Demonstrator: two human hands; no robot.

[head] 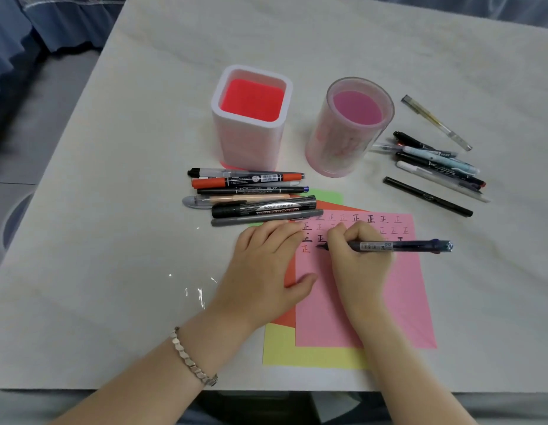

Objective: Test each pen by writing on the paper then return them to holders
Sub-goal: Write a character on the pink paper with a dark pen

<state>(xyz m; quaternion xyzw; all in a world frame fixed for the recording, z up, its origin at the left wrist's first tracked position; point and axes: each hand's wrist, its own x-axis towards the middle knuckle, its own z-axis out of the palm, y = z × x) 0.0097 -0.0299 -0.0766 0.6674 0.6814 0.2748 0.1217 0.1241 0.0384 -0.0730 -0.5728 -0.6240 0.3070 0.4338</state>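
Head view: a dark multicolour pen [401, 246] lies nearly level in the right hand [357, 256], whose fingers are closed around its front end, tip touching the pink paper [398, 302] beside rows of written marks. The pink sheet tops orange, yellow and green sheets on the pale counter [113, 240]. The left hand [266, 271], empty and spread flat, presses the sheet's left edge. Just above it lies a row of markers [251, 197]; beyond stand a square holder [251, 118] and a round holder [349, 127], both empty. More pens [435, 164] lie at right.
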